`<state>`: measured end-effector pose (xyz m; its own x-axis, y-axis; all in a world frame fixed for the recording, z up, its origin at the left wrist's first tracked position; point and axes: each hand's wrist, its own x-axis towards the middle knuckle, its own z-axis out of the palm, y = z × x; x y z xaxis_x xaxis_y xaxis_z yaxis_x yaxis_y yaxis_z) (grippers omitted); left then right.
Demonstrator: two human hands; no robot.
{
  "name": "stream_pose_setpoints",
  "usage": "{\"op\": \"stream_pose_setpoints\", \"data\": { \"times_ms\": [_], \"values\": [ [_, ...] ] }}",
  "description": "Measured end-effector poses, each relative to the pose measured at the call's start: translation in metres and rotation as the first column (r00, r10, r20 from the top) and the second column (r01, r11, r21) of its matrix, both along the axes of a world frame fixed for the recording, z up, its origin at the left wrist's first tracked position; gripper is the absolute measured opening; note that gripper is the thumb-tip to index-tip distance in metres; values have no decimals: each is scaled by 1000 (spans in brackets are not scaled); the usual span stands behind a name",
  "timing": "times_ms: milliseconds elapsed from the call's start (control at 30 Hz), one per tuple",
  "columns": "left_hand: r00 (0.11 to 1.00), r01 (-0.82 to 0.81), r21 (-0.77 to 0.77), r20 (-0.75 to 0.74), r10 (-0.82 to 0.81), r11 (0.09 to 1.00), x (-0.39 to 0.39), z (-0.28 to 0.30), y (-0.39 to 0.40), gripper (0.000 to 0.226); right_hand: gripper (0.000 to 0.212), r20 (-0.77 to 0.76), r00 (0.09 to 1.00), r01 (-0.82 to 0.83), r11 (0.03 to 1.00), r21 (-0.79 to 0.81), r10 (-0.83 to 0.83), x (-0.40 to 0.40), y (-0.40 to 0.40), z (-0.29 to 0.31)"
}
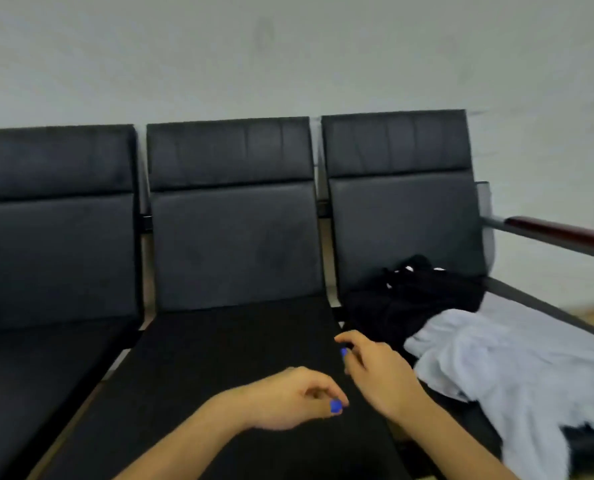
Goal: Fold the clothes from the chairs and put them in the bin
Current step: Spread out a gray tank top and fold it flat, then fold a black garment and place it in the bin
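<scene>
A black garment (226, 368) lies spread flat over the seat of the middle chair (233, 244). My left hand (288, 403) hovers low over its right part, fingers curled and thumb against fingertips, seemingly pinching the cloth. My right hand (378, 372) is at the garment's right edge and pinches it with curled fingers. On the right chair (403, 220) a crumpled black garment (416, 303) sits at the back of the seat, with a pale lilac-white garment (496, 368) heaped in front of it. No bin is in view.
The left chair (53, 237) of the row of three stands bare. A metal armrest with a dark red wooden top (562, 233) runs along the right chair's far side. A pale wall (288, 64) rises behind the chairs.
</scene>
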<state>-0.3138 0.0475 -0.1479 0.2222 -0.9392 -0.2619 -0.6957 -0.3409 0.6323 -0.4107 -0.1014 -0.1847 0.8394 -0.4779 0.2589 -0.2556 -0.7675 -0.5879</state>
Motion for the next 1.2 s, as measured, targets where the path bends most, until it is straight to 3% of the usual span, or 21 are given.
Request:
{"op": "stream_pose_setpoints", "data": {
  "times_ms": [33, 167, 267, 367, 500, 633, 800, 900, 1000, 1067, 1200],
  "values": [
    [999, 37, 4, 22, -37, 999, -4, -7, -14, 27, 31, -27, 998, 52, 996, -73, -54, -9, -12, -8],
    [967, 150, 3, 210, -147, 989, -3, -50, -39, 30, 31, 53, 988, 148, 987, -59, -145, -40, -42, -14],
    [900, 160, 98, 393, -186, 982, 9, -79, -32, 89, 37, 94, 967, 248, 961, -124, -238, -61, -65, -18],
    [861, 153, 74, 479, -170, 985, 16, -96, -34, 115, 45, 22, 915, 400, 903, -159, -402, -81, -94, -39],
    [823, 134, 100, 543, -167, 986, 13, -102, -45, 97, 71, -161, 851, 503, 864, -27, -500, -94, -115, -67],
    [819, 116, 107, 553, -156, 987, 5, -102, -55, 50, 85, -285, 770, 522, 821, -232, -571, -91, -120, -73],
    [857, 95, 115, 496, -140, 989, 8, -94, -55, 49, 73, -216, 736, 562, 758, -331, -641, -80, -110, -77],
    [871, 96, 111, 471, -137, 989, 8, -94, -54, 51, 83, -154, 714, 617, 718, -323, -683, -69, -96, -75],
    [881, 103, 105, 452, -140, 989, 11, -94, -54, 52, 84, 33, 833, 509, 742, -436, -552, -43, -92, -73],
    [893, 99, 83, 431, -125, 992, 15, -94, -54, 53, 79, 14, 894, 391, 763, -514, -448, -19, -93, -70],
    [947, 54, 16, 317, -57, 998, 25, -98, -54, 52, 75, -68, 894, 379, 829, -412, -443, 28, -92, -64]
  ]
}}
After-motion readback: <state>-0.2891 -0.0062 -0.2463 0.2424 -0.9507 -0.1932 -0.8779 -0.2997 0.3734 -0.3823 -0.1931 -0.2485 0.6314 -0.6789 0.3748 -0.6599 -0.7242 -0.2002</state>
